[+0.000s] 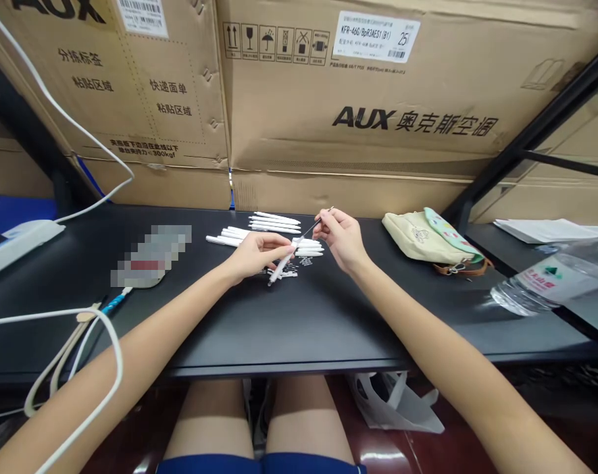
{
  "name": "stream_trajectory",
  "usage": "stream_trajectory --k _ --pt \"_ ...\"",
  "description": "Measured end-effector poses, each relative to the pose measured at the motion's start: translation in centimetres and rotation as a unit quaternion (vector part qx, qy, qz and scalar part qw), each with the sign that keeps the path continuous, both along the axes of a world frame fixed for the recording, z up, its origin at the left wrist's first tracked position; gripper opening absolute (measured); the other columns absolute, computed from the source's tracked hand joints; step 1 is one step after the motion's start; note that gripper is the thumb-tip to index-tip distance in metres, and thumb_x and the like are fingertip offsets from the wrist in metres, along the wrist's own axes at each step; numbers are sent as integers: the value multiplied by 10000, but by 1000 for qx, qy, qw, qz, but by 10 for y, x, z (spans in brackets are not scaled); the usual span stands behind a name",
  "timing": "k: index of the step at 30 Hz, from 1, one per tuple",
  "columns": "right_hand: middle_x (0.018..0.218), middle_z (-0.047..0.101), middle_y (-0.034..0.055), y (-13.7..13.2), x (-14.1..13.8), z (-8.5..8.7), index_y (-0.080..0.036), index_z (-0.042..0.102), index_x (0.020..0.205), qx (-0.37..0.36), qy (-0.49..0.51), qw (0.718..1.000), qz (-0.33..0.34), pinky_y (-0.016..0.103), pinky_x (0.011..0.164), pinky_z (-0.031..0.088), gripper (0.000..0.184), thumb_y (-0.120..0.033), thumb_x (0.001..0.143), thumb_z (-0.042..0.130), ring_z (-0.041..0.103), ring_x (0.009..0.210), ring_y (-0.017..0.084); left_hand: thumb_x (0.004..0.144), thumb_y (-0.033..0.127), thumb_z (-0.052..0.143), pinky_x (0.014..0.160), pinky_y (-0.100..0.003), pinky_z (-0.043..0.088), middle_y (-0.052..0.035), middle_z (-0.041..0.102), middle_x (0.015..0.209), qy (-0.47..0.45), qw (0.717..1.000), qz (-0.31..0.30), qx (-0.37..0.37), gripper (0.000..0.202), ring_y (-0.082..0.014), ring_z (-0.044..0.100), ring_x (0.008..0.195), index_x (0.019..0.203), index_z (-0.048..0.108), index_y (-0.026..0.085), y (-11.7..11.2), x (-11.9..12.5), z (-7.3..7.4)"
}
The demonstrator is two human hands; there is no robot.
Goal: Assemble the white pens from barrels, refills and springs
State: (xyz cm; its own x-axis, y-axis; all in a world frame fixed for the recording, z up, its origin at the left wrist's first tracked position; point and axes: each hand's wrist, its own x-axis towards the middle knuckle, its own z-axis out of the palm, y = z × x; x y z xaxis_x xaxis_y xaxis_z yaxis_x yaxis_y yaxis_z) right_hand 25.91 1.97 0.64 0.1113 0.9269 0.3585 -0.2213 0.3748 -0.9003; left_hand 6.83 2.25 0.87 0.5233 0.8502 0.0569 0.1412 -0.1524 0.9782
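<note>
Left hand grips white pen barrel | right hand pinches thin refill | above black table

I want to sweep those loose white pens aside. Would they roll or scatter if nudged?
Probably: the white pens look round, slim and light, lying loose on the smooth black desk, so a nudge likely rolls them. They look rigid, so easy to pinch.

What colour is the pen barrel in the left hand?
White pen barrel, matching the pens behind it; head view.
</note>
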Motion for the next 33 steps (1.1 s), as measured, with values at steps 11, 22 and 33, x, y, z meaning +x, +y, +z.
stream_trajectory --k 11,22,33 --pt "602 606 -3 -10 -13 -4 -156 614 708 -44 -80 990 106 251 596 508 381 -514 650 730 565 537 94 653 483 720 571 -233 468 -79 712 837 -3 1000 7 14 405 -190 644 781 877 709 146 0 -2 0" --pt "645 610 6 -3 -1 -3 -158 633 834 -65 -136 985 85 253 585 481 436 -569 689 658 542 540 95 631 484 733 541 -216 476 -73 691 809 -17 999 31 3 413 -184 637 782 852 674 140 0 0 1" --pt "689 644 5 -6 29 8 -157 637 683 20 -552 824 128 233 634 427 42 -165 663 600 556 658 124 604 474 755 559 -228 494 -51 664 793 -24 999 43 -17 393 -159 613 744 774 628 143 1 -2 4"
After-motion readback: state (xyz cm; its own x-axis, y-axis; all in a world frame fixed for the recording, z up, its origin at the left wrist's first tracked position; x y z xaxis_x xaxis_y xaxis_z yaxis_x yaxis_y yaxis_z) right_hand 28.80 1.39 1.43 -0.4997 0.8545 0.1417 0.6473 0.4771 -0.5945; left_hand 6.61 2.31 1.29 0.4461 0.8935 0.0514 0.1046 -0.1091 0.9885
